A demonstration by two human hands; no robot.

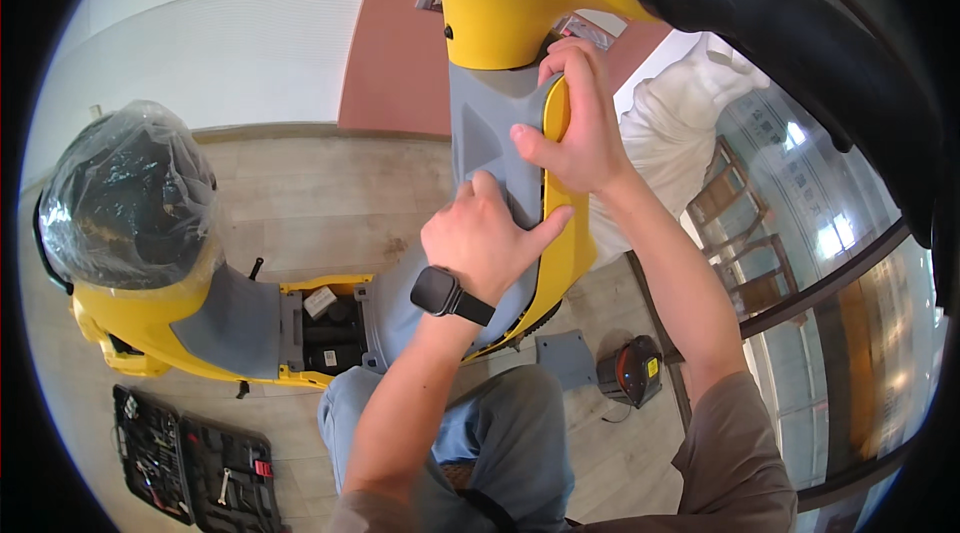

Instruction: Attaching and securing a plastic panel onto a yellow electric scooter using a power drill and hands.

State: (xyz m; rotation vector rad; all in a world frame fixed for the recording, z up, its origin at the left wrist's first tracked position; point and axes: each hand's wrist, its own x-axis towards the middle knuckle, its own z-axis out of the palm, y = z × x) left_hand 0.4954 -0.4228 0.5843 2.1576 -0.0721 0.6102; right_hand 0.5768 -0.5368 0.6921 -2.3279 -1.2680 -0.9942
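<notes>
A yellow and grey motor scooter stands in front of me. Its grey inner front panel (470, 93) lies under my left hand (478, 238), whose fingers curl into the panel while the thumb reaches over the yellow side cover (570, 253). Higher up, my right hand (580, 138) grips the edge of the front panel. Its thumb rests on the grey face and its fingers wrap over the yellow rim; some fingertips are hidden. A dark gap shows along the seam between grey and yellow, below my left thumb.
The scooter's floor compartment (335, 333) is uncovered. A plastic-wrapped seat (130, 198) is at left, above an open tool case (195, 453). A grey flat panel (566, 360) and a black-and-red device (632, 373) lie right. A black handlebar grip (770, 13) overhangs; a white statue (680, 103) stands beyond.
</notes>
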